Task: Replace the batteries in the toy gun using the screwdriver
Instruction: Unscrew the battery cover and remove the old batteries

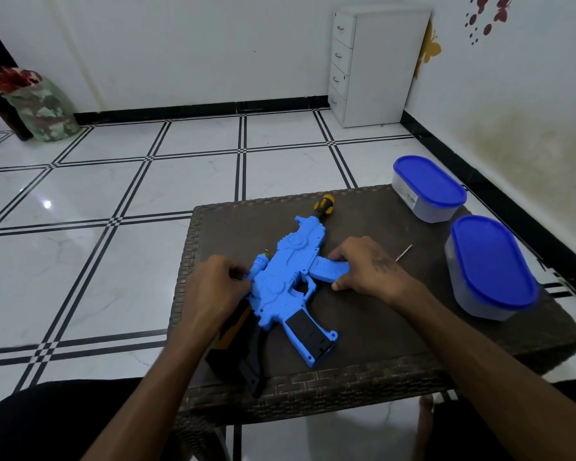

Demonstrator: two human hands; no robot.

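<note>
A blue toy gun (285, 277) lies flat on the dark woven table (379, 327), its barrel pointing away and its black stock toward me. My left hand (213, 287) grips the gun's left side near the small scope. My right hand (369, 267) holds the blue magazine that sticks out to the right. A yellow and black handle (325, 204) shows past the barrel's far end; I cannot tell whether it belongs to the gun or to a screwdriver. A thin metal rod (404, 252) lies on the table just beyond my right hand.
Two translucent tubs with blue lids stand at the table's right side, one far (428, 188) and one near (489, 264). A white drawer cabinet (376, 64) stands by the back wall. A green bag (44, 104) sits at the far left on the tiled floor.
</note>
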